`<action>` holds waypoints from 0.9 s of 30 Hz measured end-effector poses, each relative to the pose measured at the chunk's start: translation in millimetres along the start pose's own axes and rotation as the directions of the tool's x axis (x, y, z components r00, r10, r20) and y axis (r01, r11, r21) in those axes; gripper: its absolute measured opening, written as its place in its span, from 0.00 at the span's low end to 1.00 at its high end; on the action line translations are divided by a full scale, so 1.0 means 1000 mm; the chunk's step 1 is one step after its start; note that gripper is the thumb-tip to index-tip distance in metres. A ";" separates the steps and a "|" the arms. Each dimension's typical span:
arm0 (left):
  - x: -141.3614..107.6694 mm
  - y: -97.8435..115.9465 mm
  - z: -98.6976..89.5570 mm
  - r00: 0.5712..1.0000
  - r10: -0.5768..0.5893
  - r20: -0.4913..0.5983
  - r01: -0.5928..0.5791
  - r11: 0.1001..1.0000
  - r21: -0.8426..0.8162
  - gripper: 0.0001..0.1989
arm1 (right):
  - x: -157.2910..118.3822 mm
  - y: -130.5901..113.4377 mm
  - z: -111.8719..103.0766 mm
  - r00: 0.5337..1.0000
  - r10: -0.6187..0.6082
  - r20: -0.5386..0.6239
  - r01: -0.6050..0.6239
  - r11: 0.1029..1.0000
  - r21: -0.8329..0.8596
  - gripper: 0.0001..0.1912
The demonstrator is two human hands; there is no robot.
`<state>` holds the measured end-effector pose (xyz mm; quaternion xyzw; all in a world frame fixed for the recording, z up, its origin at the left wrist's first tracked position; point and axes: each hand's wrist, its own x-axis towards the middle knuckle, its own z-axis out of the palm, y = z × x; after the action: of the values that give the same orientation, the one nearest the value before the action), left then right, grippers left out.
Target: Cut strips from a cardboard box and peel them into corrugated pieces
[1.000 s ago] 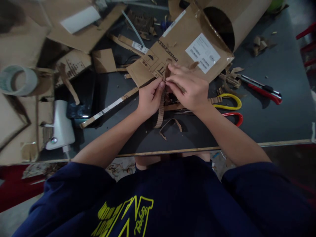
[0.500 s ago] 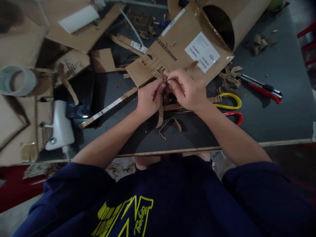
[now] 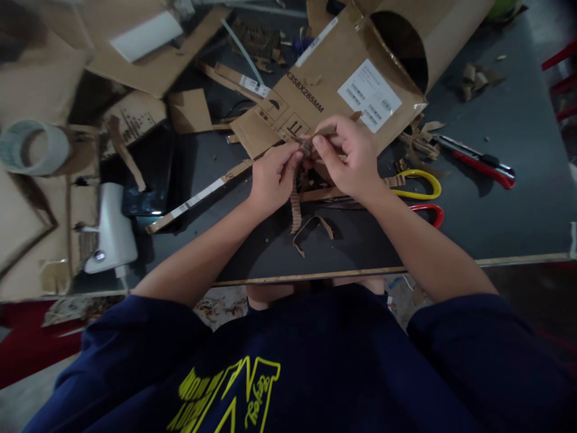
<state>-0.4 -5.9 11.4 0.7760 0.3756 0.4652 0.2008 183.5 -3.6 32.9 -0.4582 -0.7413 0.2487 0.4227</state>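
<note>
Between my two hands is a narrow corrugated cardboard strip (image 3: 295, 204), its ridged tail hanging toward the table's front. My left hand (image 3: 274, 177) pinches it between thumb and fingers. Just to the right, my right hand (image 3: 349, 157) is closed with thumb against forefinger on a torn part of the same cardboard; the exact grip is partly hidden. Behind both hands lies a printed cardboard box (image 3: 311, 90) with a white label. Scissors with a yellow handle (image 3: 426, 183) and a red handle lie under my right forearm, their blades mostly covered. A thin curled paper scrap (image 3: 311, 224) lies below my hands.
A red utility knife (image 3: 484, 165) lies at the right. On the left are a roll of tape (image 3: 33, 147), a white glue gun-like device (image 3: 110, 231), a dark glossy phone-like slab (image 3: 148, 195) and cardboard pieces. The table's front edge (image 3: 315, 276) runs close to my body.
My right hand has turned and lifted slightly, its fingers peeling a bit of cardboard up and to the right. My left hand stays nearly in place on the strip.
</note>
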 end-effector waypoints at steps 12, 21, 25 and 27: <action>-0.001 0.002 0.000 1.000 0.028 -0.009 -0.028 1.000 0.013 0.22 | 0.016 0.015 0.006 0.984 0.127 0.128 -0.172 0.872 0.459 0.34; 0.000 0.000 0.000 0.971 0.233 -0.050 -0.231 0.972 0.051 0.18 | 0.014 0.004 0.011 0.944 0.305 0.128 -0.302 0.634 0.712 0.24; 0.001 0.003 0.000 0.955 0.289 -0.064 -0.287 0.957 0.043 0.17 | 0.017 0.007 0.008 0.916 0.386 0.105 -0.322 0.553 0.768 0.22; 0.000 0.004 0.000 0.973 0.230 -0.033 -0.230 0.973 0.006 0.20 | 0.021 0.010 0.004 0.911 0.409 0.059 -0.304 0.566 0.766 0.22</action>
<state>1.5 -8.4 14.6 0.8065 0.2870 0.4980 0.1384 180.1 19.4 31.1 -0.3922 -0.4308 0.5876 0.5616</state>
